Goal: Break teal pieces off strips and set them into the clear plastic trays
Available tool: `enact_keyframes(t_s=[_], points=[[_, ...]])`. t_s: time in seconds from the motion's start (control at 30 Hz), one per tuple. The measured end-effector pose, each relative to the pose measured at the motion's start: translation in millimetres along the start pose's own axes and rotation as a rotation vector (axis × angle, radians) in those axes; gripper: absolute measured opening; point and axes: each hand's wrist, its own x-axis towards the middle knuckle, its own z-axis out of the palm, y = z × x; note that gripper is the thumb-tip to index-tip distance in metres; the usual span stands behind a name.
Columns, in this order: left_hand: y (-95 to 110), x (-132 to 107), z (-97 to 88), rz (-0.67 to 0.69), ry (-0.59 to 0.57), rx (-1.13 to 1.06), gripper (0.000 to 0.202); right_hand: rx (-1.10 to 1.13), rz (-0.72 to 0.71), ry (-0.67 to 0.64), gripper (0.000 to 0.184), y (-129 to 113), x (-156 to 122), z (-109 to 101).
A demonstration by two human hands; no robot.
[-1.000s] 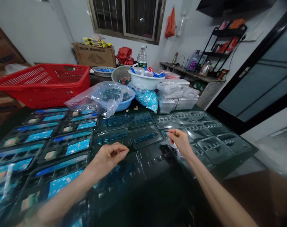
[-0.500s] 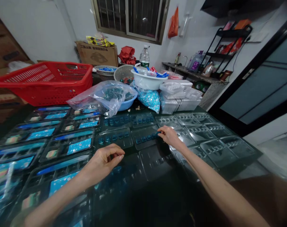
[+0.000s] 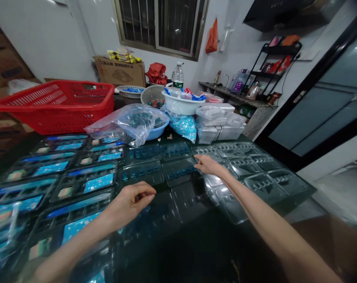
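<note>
My left hand (image 3: 131, 202) hovers over the near trays at left of centre, thumb and fingers curled together. What it holds, if anything, is hidden. My right hand (image 3: 209, 164) is at the right end of a clear plastic tray (image 3: 178, 181), index finger and thumb slightly apart with nothing visible between them. Small dark-blue pieces (image 3: 182, 172) sit in a row of slots in that tray, just left of the fingertips. Another clear tray (image 3: 159, 179) to its left holds similar blue pieces. A nearer tray (image 3: 190, 206) shows bare slots.
Trays with blue pens and patterned blue cards (image 3: 99, 181) cover the left side. Clear trays (image 3: 266, 184) lie at right. Behind stand a red basket (image 3: 78, 114), a blue basin (image 3: 159, 131) under plastic film, a white basin (image 3: 182, 107) and stacked clear boxes (image 3: 216, 131).
My right hand's fingertips have come away from the blue piece at the tray's right end and lifted slightly. My left hand stays almost still. The view has shifted a little.
</note>
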Motion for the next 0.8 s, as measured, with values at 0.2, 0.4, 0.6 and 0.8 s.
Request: enact_keyframes(t_s=[0.2,0.4,0.6,0.8], points=[[-18,-15,-18.6,-0.075,0.077,-0.003,0.025,-0.021,-0.021,0.025,0.025,4,-7,-4],[-12,-29,-19.6,-0.04,0.029,0.143,0.022,-0.021,-0.065,-0.02,0.015,-11,-9,16],[-19,-43,-14.8,0.001,-0.195,0.494,0.033,0.024,-0.011,0.104,0.04,-32,-34,9],[-22,-45,-13.0,0.039,-0.146,0.582,0.012,0.477,-0.182,0.141,0.029,-97,-78,7]])
